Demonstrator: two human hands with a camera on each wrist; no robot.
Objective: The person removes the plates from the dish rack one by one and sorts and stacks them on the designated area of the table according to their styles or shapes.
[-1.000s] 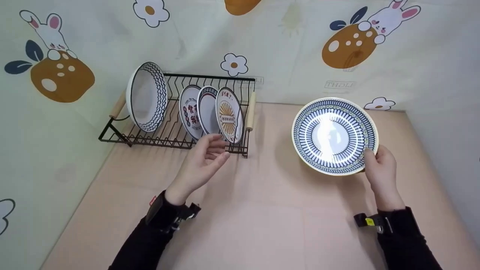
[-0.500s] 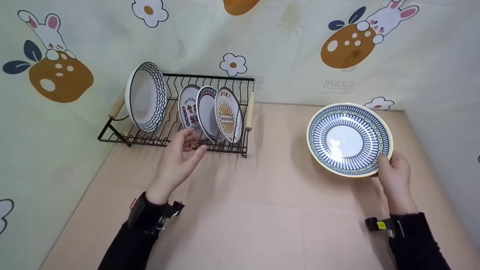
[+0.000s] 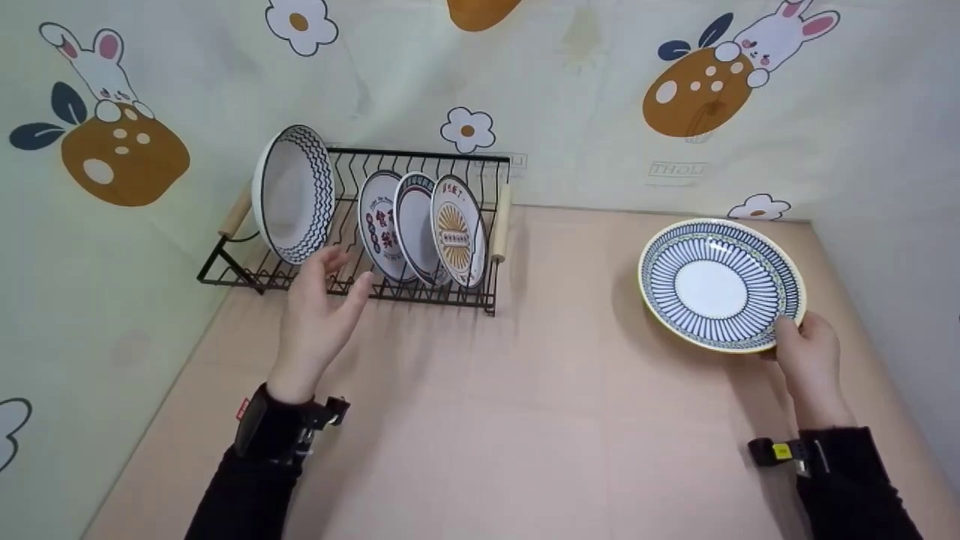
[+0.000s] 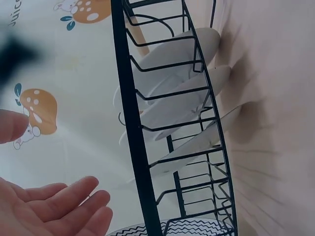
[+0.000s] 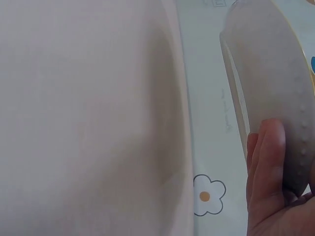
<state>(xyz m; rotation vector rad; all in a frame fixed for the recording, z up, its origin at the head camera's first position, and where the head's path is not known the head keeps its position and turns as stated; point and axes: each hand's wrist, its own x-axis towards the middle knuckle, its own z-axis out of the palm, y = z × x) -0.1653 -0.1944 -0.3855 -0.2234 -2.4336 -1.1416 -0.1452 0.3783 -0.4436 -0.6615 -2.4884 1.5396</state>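
In the head view my right hand (image 3: 812,367) grips the lower right rim of a deep plate (image 3: 711,289) with blue ray patterns, thumb on the inside. The right wrist view shows the plate's pale underside (image 5: 270,73) with fingers behind it. It is held above the table, tilted. My left hand (image 3: 311,322) is at the front of a black wire dish rack (image 3: 420,154), fingers loosely extended, thumb apart, holding nothing. Just beyond its fingertips stands a white bowl (image 3: 289,195) with black wavy lines. Whether the fingers touch the rack cannot be told.
Three small plates stand on edge in the rack's right half: a red-lettered plate (image 3: 379,225), a dark-rimmed plate (image 3: 412,214) and a gold-rayed plate (image 3: 454,225). Wooden handles (image 3: 502,225) cap the rack's ends. Behind the pink tabletop (image 3: 540,420) hangs a printed cloth (image 3: 570,112).
My left hand has moved left along the rack's front, from the small plates toward the bowl. The right hand has carried the deep plate rightward and slightly lower, tilting it flatter.
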